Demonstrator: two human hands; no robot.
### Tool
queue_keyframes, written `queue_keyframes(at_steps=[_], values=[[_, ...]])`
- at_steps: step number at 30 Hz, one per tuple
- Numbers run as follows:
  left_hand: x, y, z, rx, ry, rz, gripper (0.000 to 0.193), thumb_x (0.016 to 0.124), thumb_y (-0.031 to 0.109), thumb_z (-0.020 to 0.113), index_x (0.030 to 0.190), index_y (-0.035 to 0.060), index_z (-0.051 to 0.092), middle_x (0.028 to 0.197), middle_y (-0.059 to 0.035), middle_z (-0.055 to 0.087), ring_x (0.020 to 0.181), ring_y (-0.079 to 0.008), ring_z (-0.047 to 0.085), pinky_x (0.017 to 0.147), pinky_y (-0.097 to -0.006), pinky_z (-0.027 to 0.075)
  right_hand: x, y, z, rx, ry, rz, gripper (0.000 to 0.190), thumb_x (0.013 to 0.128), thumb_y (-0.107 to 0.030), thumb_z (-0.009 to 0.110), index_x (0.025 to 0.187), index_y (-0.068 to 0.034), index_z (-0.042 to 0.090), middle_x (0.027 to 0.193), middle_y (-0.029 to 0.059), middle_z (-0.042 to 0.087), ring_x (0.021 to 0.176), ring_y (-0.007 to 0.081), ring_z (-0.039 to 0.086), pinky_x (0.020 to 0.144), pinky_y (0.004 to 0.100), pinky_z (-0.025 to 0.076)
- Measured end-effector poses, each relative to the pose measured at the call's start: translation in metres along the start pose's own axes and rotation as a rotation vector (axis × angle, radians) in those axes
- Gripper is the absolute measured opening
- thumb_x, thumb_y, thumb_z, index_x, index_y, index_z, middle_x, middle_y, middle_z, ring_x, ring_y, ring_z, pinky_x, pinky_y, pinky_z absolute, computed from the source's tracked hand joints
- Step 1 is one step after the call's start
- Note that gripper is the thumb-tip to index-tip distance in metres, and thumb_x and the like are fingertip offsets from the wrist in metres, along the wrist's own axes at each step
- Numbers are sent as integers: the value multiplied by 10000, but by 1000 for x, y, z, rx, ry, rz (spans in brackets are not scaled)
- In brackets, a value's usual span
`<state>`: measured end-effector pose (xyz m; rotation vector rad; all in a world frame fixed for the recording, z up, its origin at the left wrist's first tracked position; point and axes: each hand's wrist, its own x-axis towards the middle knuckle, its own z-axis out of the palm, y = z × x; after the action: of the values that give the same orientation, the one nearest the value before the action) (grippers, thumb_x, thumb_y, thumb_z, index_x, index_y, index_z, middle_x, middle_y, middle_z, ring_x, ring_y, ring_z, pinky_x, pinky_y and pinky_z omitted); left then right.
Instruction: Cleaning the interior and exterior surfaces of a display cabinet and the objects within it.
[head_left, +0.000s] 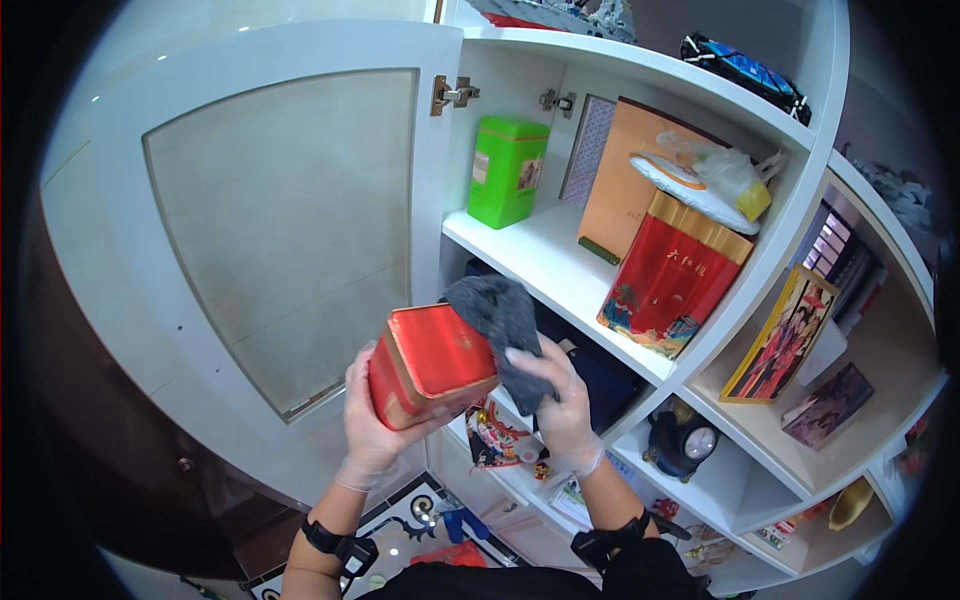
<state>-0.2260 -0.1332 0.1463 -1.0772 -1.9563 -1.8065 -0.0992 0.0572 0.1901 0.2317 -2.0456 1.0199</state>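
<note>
My left hand (375, 427), in a clear plastic glove, grips a red tin box (442, 349) with gold edging from its left side and underneath. The tin is tilted, with its flat red face turned up towards me. A dark grey cloth (499, 319) is held by my right hand (559, 397), also gloved, and it touches the tin's right edge. Behind them, on the cabinet shelf (559, 240), stand a green tin (508, 172) and a larger red tin (675, 277) with a gold top. The cloth partly hides the lower compartment.
A white cabinet door (300, 247) hangs wide at the left. A tan box (619, 195) leans behind the large red tin, a bagged white item (694, 191) above it. Right cubbies hold a framed picture (780, 334) and a dark clock (686, 442). Blue gloves (465, 525) lie below.
</note>
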Motion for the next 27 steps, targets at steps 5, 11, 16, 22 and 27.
queue_keyframes(at_steps=[5, 11, 16, 22, 27], values=[[-7, -13, 26, -928, 119, -594, 757, 700, 26, 760, 1348, 38, 369, 1175, -77, 567, 1067, -176, 577, 937, -318, 473, -33, 9, 20, 59, 65, -4, 530, 687, 64, 573, 1176, -129, 632, 1345, 204, 479, 1244, 370, 475, 1058, 421, 352], [-2, -18, 65, -792, 204, -390, 576, 823, 123, 692, 1319, 55, 408, 1239, -80, 540, 1094, -179, 559, 922, -317, 473, -17, 14, 79, -543, 23, -49, 601, 681, -151, 618, 1254, -334, 595, 1490, 75, 344, 1364, 395, 179, 1101, 590, 84], [-2, 1, 53, -817, 69, -487, 617, 748, 67, 738, 1281, 35, 428, 1141, -53, 564, 1032, -158, 559, 928, -321, 458, 39, 15, 50, -83, 252, 93, 441, 877, -129, 540, 1317, -133, 522, 1399, 179, 431, 1259, 341, 434, 1062, 393, 323], [0, -13, 38, -1083, 215, -565, 540, 797, 117, 684, 1271, 33, 440, 1131, -76, 568, 1036, -183, 574, 907, -353, 485, -21, 53, 44, 446, 90, 408, 431, 960, -210, 508, 1330, 8, 468, 1329, 127, 517, 1244, 200, 466, 1059, 304, 321], [-10, -9, 64, -1050, 408, -458, 645, 815, 159, 697, 1357, 40, 370, 1252, -82, 512, 1141, -209, 524, 1010, -381, 411, -71, 47, 101, 1249, 481, 900, 387, 995, -354, 443, 1245, -64, 496, 1171, 74, 587, 1074, 171, 571, 958, 313, 439]])
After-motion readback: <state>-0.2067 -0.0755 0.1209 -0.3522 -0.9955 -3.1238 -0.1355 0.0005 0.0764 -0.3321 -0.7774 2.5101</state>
